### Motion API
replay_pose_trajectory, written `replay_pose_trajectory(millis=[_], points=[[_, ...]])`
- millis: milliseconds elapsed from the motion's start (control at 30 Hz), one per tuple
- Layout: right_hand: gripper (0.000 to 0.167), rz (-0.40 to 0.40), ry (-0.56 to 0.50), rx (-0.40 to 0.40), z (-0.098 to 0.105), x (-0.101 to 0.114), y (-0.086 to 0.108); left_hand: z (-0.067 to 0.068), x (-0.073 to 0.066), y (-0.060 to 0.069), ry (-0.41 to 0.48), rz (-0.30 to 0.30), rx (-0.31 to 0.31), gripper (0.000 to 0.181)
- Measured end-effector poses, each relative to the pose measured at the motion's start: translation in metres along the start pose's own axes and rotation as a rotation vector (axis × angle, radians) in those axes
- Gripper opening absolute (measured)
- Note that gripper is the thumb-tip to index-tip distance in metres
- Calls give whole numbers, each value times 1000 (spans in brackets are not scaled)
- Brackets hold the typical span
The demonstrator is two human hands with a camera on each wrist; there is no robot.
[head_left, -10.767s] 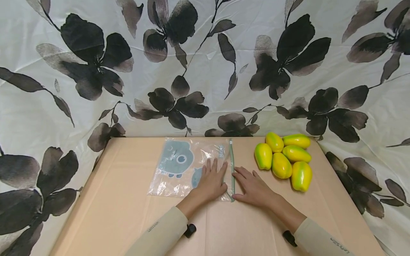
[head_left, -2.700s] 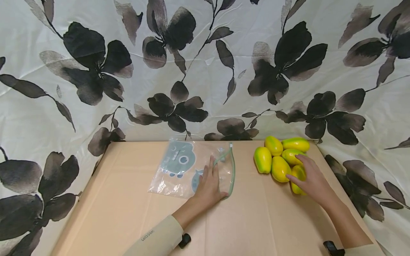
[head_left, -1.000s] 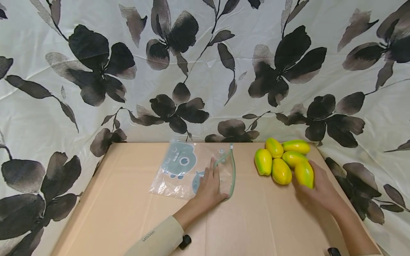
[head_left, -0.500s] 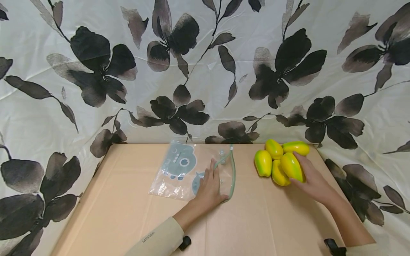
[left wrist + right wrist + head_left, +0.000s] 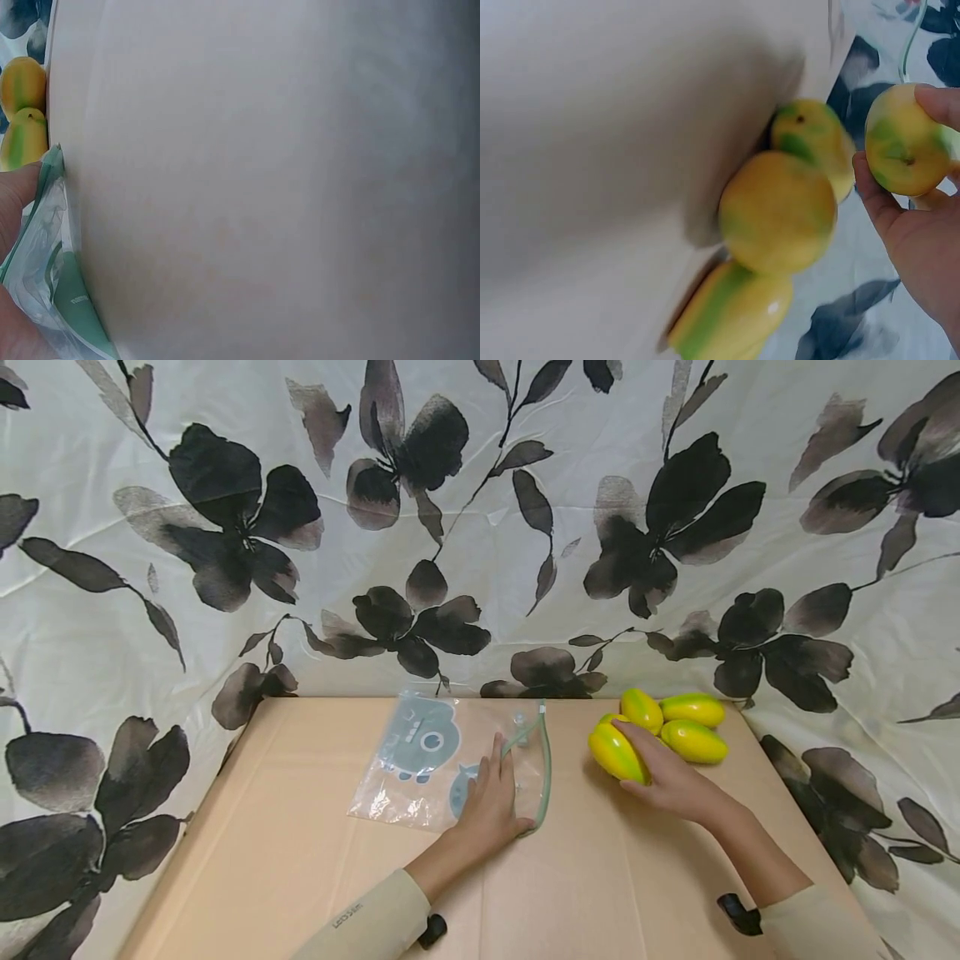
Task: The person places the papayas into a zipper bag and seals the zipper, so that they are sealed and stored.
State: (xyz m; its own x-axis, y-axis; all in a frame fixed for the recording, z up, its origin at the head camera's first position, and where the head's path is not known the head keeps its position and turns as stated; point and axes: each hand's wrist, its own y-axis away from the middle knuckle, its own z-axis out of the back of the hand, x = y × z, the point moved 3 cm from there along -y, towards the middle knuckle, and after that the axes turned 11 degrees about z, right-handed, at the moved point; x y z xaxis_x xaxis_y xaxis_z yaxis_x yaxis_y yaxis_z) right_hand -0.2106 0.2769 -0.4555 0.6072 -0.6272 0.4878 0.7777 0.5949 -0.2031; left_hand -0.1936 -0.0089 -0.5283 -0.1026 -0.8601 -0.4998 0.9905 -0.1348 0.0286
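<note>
A yellow-green mango (image 5: 618, 753) is gripped in my right hand (image 5: 678, 783), raised over the left side of the mango group. In the right wrist view, thumb and fingers curl round this mango (image 5: 900, 154). My left hand (image 5: 487, 806) rests with straight fingers on a clear zip bag (image 5: 420, 739) printed with blue cartoon figures. Its thumb touches the lower end of the green zip strip (image 5: 547, 768). The bag's mouth faces right and gapes, its upper layer pulled back near my fingertips. The left wrist view shows the bag (image 5: 45, 262) beside the thumb.
Several mangoes (image 5: 694, 742) lie grouped at the back right of the tan board (image 5: 300, 860); some are hidden by my right hand. A white floral cloth (image 5: 465, 552) hangs behind the board's back edge.
My right hand has moved from the bag to the mangoes, grasped the nearest one, lifted it and carried it left across the group. The left hand stays on the bag, whose mouth has opened.
</note>
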Motion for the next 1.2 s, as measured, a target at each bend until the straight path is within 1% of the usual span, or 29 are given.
replay_pose_trajectory(millis=[267,433,567,800,1100,1200], points=[[89,21,-31,65,-18,8,-23,0,1,0,-4,14,12,131],[90,13,-39,120,-27,12,-33,0,-1,1,-3,15,29,132],[89,7,-72,170,-33,16,-41,1,-1,1,-5,21,42,131],[86,-1,-96,239,-44,20,-54,1,-1,0,0,18,48,131],[85,0,-77,260,-53,21,-67,0,0,-1,-13,19,43,128],[86,-19,-62,259,-55,21,-71,0,-1,0,-16,16,39,125]])
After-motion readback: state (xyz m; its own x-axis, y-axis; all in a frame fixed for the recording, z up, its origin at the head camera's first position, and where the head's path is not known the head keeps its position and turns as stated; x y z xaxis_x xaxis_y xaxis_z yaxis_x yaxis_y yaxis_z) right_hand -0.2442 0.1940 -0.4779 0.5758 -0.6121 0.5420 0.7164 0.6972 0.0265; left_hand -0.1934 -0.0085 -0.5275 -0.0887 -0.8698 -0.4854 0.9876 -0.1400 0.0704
